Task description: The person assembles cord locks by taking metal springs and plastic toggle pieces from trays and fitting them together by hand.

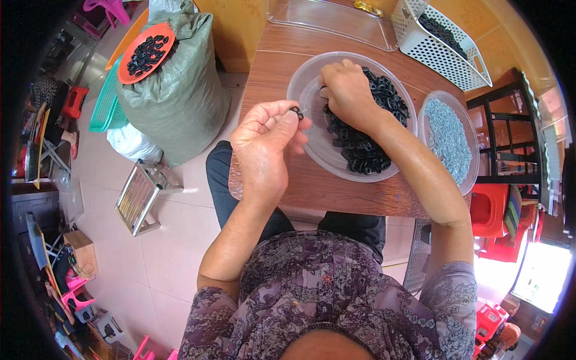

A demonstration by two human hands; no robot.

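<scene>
I log the left hand [264,135] raised over the table's [270,66] near edge, thumb and forefinger pinched narrow on one small black ring [297,110]. Right hand [347,90] sits down in the clear bowl [312,147], fingers curled among the black rings [375,135] — whether it grips any, I cannot tell. A bowl of pale metal parts [449,137] stands just beside.
</scene>
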